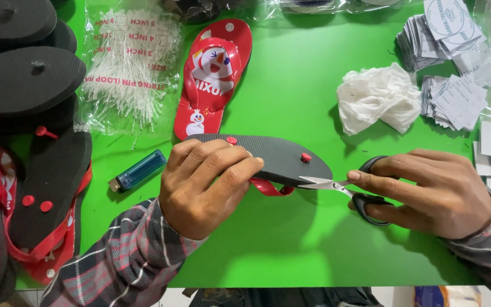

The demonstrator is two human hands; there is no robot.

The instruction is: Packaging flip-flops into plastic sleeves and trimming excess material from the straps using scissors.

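Observation:
My left hand (203,185) grips a flip-flop (279,159) turned sole up, its black underside showing two red strap plugs and a red strap hanging below. My right hand (433,190) holds black-handled scissors (348,187), whose blades touch the sandal's edge near the toe end. A second flip-flop (214,77), red with a cartoon snowman print, lies face up on the green table (291,91) just behind.
Stacks of black-soled flip-flops (24,74) fill the left side. A clear bag of white loop pins (129,68) and a blue lighter (137,170) lie at left centre. Crumpled white tissue (376,102) and piles of paper tags (450,62) sit at right.

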